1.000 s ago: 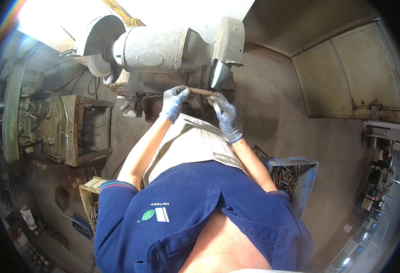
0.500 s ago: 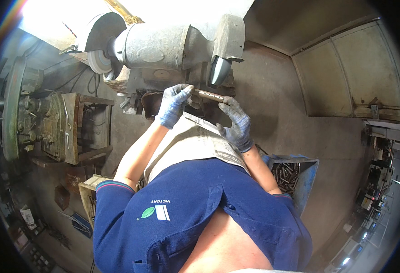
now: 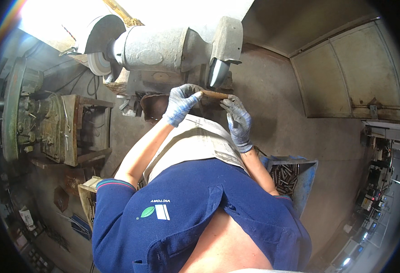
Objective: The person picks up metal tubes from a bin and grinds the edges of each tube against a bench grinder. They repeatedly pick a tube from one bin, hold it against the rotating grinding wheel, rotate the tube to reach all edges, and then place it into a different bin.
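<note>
A short brownish metal tube (image 3: pixel 215 94) lies nearly level between my two hands, just below the right wheel (image 3: pixel 219 73) of a bench grinder (image 3: pixel 156 49) and apart from it. Blue-grey gloves cover both hands. My left hand (image 3: pixel 181 104) pinches the tube's left end between thumb and fingers. At its right end, the fingers of my right hand (image 3: pixel 237 119) are closed round the tip. A pale apron (image 3: pixel 186 145) covers my lap beneath them.
A blue bin (image 3: pixel 310 179) with many metal pieces stands by my right elbow. By my left elbow is a pale box (image 3: pixel 87 189). A rusty container (image 3: pixel 153 108) sits under the grinder. An old machine on a stand (image 3: pixel 72 129) is at left, a metal cabinet (image 3: pixel 345 77) at right.
The tube has turned about its length, so the row of holes seen before no longer shows plainly. Both hands have shifted slightly right, and my right-hand fingers have drawn together.
</note>
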A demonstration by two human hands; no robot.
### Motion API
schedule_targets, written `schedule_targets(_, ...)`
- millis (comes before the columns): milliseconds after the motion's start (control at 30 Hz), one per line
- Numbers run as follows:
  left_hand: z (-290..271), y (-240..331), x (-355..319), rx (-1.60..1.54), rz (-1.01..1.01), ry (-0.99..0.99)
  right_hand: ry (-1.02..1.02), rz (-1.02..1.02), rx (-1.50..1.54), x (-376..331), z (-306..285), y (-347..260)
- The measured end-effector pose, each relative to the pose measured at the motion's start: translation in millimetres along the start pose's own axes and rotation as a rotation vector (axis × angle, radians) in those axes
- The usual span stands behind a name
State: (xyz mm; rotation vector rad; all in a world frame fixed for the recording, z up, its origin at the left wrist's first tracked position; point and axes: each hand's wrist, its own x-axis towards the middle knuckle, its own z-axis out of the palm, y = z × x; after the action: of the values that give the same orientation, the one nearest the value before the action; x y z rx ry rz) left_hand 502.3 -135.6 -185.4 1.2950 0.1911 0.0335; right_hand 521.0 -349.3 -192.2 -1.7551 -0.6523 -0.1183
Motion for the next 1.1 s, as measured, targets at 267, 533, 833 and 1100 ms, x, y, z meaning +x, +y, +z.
schedule_targets(267, -7, -25, 15, 0.031, -0.052, 0.017, 0.021, -0.003, -0.081, 6, 5, 13)
schedule_targets(533, 6, -34, 24, 0.012, -0.136, 0.091, 0.009, 0.040, -0.062, 1, 5, 45)
schedule_targets(833, 26, -62, 41, -0.246, -0.186, 0.146, 0.200, 0.264, 0.162, 5, 3, 65)
schedule_targets(1100, 3, -56, 41, -0.039, -0.150, 0.217, 0.059, 0.324, 0.173, 6, 24, 70)
